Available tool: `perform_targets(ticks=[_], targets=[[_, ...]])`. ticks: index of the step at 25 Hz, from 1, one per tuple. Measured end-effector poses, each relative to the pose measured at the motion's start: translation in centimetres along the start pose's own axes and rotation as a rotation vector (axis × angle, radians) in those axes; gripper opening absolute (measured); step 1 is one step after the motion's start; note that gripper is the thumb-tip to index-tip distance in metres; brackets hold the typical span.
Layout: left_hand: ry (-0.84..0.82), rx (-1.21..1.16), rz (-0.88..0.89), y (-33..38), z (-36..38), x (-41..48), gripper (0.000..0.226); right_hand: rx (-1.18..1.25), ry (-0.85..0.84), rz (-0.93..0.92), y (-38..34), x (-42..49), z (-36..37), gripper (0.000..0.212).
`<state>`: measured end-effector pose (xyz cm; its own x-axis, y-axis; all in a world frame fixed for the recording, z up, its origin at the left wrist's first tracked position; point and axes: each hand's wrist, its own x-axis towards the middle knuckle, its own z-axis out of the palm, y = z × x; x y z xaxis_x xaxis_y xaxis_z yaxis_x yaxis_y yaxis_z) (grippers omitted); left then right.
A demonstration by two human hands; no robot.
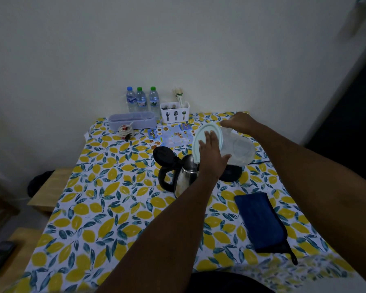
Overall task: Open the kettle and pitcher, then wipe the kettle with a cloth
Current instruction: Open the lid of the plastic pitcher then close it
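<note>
A steel kettle (187,176) with a black handle stands mid-table, its black lid (163,155) flipped up and open. Just right of it a clear plastic pitcher (240,150) is tilted over the kettle's black base (230,173). My left hand (211,154) grips the pitcher's pale green lid (207,134), which is lifted at an angle off the pitcher mouth. My right hand (239,122) rests on the far side of the pitcher and steadies it. A folded blue cloth (260,220) lies flat on the table at the near right, apart from both hands.
At the back by the wall stand three water bottles (142,100), a white cutlery caddy (174,112), a lilac lidded box (132,120) and a small jar (125,130). A printed leaflet (171,135) lies behind the kettle. A wooden bench (51,187) sits left of the lemon-patterned tablecloth (106,204).
</note>
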<state>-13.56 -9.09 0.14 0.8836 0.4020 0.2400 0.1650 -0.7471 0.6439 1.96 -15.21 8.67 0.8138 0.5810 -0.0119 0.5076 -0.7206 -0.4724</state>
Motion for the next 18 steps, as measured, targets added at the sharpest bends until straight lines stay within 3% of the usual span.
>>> perform_targets(ticks=[13,18], targets=[[-0.062,0.031,0.014,-0.2,0.0,0.3,0.099,0.068,0.016,0.072,0.9,0.0,0.5,0.046],[-0.159,0.156,0.083,0.0,1.0,1.2,0.098,0.329,0.022,0.171,4.4,-0.8,1.6,0.035]])
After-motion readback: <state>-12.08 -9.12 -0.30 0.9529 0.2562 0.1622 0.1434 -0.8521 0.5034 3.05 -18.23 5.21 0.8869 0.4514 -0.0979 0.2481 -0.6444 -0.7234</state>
